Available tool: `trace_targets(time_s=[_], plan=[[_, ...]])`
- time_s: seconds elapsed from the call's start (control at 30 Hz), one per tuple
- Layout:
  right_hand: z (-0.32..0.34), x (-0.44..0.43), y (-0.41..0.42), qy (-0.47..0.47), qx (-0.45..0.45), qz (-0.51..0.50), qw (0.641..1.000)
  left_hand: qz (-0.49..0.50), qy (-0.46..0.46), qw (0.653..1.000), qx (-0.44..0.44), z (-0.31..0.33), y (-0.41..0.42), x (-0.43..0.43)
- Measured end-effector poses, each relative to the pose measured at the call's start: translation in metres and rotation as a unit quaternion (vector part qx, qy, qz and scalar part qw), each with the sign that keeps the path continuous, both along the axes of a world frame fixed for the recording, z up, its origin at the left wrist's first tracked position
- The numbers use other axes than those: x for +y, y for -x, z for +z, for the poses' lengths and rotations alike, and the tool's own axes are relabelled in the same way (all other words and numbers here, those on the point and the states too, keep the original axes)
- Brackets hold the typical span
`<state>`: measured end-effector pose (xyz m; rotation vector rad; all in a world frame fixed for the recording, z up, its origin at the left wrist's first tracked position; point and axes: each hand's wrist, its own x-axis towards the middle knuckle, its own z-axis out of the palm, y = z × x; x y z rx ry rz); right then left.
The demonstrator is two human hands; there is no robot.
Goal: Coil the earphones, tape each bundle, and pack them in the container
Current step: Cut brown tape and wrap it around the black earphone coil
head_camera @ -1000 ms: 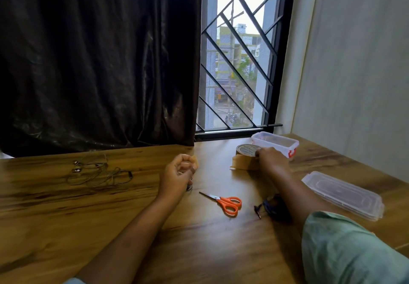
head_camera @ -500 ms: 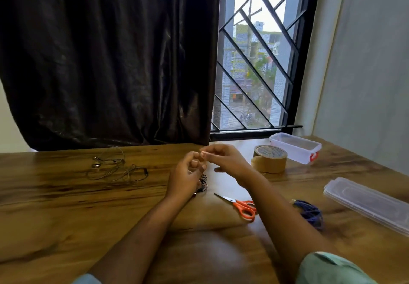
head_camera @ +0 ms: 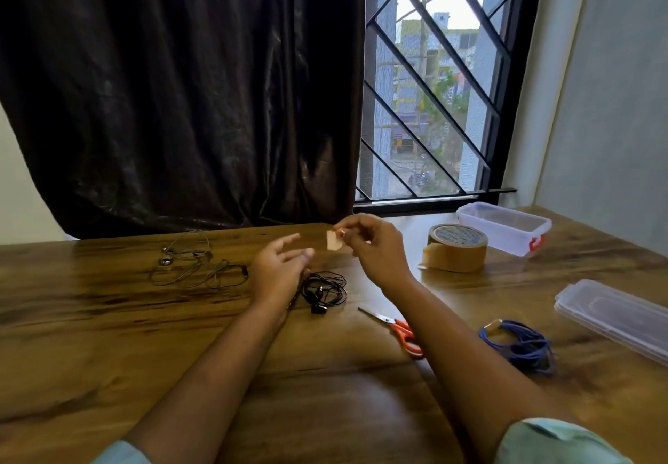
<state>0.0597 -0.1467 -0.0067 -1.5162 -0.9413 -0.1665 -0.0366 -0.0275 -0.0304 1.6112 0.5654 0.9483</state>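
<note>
My right hand pinches a small piece of brown tape above the table. Just left of it, my left hand hovers with fingers spread and nothing in it. A coiled black earphone lies on the wood beside my left hand. A loose grey earphone lies farther left. A blue coiled earphone rests at the right. The clear container stands open at the back right, and the brown tape roll sits in front of it.
Orange-handled scissors lie partly under my right forearm. The container's clear lid lies at the right edge of the wooden table. A dark curtain and a barred window stand behind the table.
My right hand left the tape roll and came to my left hand. The tape piece passed to my right hand. My left hand opened and the black coil now lies on the table.
</note>
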Motion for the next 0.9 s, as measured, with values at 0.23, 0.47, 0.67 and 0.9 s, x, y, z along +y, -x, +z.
trace_targets(time_s=[0.23,0.47,0.67,0.9], plan=[[-0.010,0.000,-0.005,0.040,0.030,0.015,0.999,0.050,-0.264,0.897,0.352,-0.024,-0.007,0.012],[-0.022,0.006,-0.003,0.145,0.014,0.025,0.989,0.021,-0.271,0.905,0.328,-0.022,-0.008,0.006],[-0.036,0.011,-0.004,0.235,-0.032,0.036,0.971,-0.042,-0.218,0.949,0.226,-0.017,-0.005,0.002],[-0.033,0.013,-0.006,0.173,-0.059,-0.017,0.983,-0.098,-0.166,0.979,0.068,-0.004,-0.003,-0.005]])
